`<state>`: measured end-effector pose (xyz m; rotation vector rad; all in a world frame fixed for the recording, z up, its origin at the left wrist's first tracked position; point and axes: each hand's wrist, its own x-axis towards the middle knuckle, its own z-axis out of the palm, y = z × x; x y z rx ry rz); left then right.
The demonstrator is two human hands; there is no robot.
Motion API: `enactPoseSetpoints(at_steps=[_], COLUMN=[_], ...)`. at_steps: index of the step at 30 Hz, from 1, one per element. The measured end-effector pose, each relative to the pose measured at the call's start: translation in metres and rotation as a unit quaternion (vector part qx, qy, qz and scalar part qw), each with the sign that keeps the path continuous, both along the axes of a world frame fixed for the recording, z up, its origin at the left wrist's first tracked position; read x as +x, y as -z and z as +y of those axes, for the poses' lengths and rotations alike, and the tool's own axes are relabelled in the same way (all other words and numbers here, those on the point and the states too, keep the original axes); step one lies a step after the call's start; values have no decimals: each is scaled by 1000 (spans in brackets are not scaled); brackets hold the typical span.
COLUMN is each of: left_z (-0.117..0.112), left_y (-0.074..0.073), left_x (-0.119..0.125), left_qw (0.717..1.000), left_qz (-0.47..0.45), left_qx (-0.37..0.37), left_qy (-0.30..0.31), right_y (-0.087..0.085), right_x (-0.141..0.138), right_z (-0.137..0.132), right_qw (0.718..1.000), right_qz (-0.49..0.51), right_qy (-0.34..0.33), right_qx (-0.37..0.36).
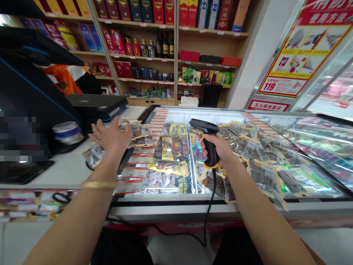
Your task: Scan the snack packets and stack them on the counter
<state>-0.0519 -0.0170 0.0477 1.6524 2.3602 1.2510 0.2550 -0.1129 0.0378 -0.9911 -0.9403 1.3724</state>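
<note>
My right hand point(217, 147) grips a black and yellow barcode scanner point(211, 145) by its handle, over the glass-topped freezer point(176, 211). From the handle a black cable point(210, 209) hangs past the freezer's front edge. My left hand point(111, 136) has its fingers spread above the counter at the left, and I see nothing held in it. Beside and under it lie flat snack packets point(139, 134) with tan edges, and my hand partly hides them. A larger heap of similar packets point(256, 147) spreads over the glass to the right of the scanner.
A dark checkout terminal point(33, 84) stands at the left, with a roll point(67, 132) beside it. Yellow packages point(167, 147) show through the freezer glass. Behind are shelves point(143, 59) of boxes and bottles. A red and yellow poster point(306, 48) hangs at the right.
</note>
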Motion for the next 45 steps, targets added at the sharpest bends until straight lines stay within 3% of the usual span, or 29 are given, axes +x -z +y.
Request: enactPoseSetpoints(at_steps=[5,9,13,16,21,26,33,35,39,41,45], left_z=[-4,-10,-20,-24,-14,-4,0,-4,-13,-16,-16], left_y=[-10,11,36,43,38,40,45,41,34,32,33], left_x=[73,145,207,241,274,286,279,271,244,229,211], left_qw=[993,968,926,911,896,900,912,895,833,825,848], left_qz=[2,1,-4,8,90,76,-98,-159,-292,-338,-377], left_qx=[34,27,-31,-118,-218,-244,-209,-238,-316,-292,-153], left_qy=[115,250,377,395,376,353,338,342,350,347,339], right_y=[-2,7,20,29,36,37,32,31,29,28,23], right_x=[63,104,126,133,136,133,126,124,123,122,116], right_z=[-26,-43,-48,-48,-46,-47,-48,-49,-52,-54,-55], right_qw=[996,992,992,991,992,992,990,990,991,992,997], right_qz=[-1,11,20,35,50,38,29,29,25,16,-16], right_qy=[85,125,128,126,112,118,138,138,133,124,77], right_qx=[8,11,2,5,20,19,22,18,11,11,0])
